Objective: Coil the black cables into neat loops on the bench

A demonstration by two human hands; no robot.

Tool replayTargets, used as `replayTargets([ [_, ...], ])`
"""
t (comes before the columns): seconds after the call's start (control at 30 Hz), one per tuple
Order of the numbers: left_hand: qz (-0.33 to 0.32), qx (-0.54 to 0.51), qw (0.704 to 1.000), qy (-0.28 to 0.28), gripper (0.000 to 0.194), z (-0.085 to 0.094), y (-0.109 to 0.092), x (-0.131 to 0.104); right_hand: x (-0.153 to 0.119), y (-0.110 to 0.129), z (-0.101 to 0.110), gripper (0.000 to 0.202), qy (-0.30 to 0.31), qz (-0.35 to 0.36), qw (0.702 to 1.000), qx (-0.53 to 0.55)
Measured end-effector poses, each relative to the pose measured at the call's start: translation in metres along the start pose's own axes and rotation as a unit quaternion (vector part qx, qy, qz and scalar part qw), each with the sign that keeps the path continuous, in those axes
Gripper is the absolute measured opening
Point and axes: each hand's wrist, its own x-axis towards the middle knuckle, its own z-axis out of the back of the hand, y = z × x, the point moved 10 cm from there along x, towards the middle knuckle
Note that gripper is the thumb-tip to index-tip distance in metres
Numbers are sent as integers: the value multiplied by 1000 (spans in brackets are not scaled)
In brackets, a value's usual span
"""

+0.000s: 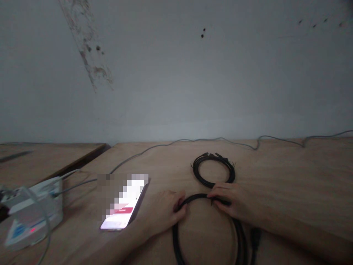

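Observation:
A thick black cable is looped into a large coil low in the middle of the head view. My left hand grips the coil's upper left side between thumb and fingers. On its upper right, my right hand is closed around the same cable, with a short dark piece showing by the fingers. A plug-like black end hangs below my right forearm. Just beyond my right hand lies a smaller tied coil of black cable, its ends at the top. The near part of the large coil runs out of view.
A lit phone lies left of my left hand, partly pixelated. Further left stand a white power strip and a white box with a red light. A thin grey cable runs along the wall at the table's back.

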Motion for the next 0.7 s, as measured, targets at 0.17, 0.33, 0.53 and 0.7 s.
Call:
replayTargets([
  [0.17,9,0,1000,4,25,0,2,0,-2,-3,-4,25,14,9,1000,-25],
  [0.33,15,-4,1000,8,24,0,1,0,-5,8,-9,23,49,62,991,-107],
  [0.53,5,-7,1000,4,23,1,-2,0,-3,28,-15,24,72,126,963,-225],
  [0.7,6,-8,1000,13,26,1,-3,0,-3,35,-18,22,84,158,941,-286],
])
